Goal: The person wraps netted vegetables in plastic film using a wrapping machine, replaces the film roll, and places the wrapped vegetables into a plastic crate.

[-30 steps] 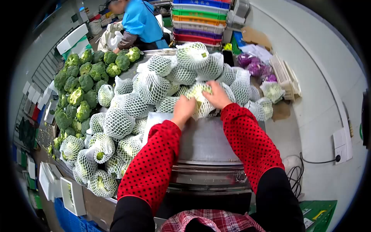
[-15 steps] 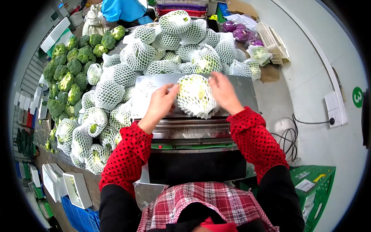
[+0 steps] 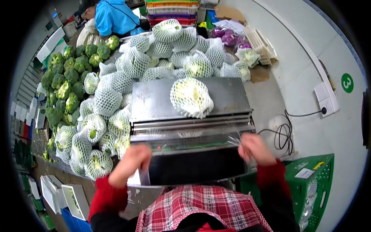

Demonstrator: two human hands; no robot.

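A netted vegetable (image 3: 191, 97) rests on the metal top (image 3: 150, 102) of a wrapping machine, with neither hand touching it. Clear film (image 3: 193, 140) stretches across the machine's front, above a black panel (image 3: 197, 168). My left hand (image 3: 135, 159), blurred, is closed at the film's left end. At its right end my right hand (image 3: 253, 149) has its fingers pinched together on the film's gathered edge. Behind the machine and to its left lie many netted vegetables (image 3: 135, 62).
Bare broccoli heads (image 3: 71, 75) are heaped at the left. A person in blue (image 3: 114, 17) is at the back left, near stacked crates (image 3: 172, 9). Purple vegetables (image 3: 230, 38) lie at the back right. A green crate (image 3: 322, 185) stands at the lower right, below a cable (image 3: 284, 135).
Both hands have let go of the netted vegetable and come back toward my body, closing at the machine's front. Film now spans between them. The view has shifted.
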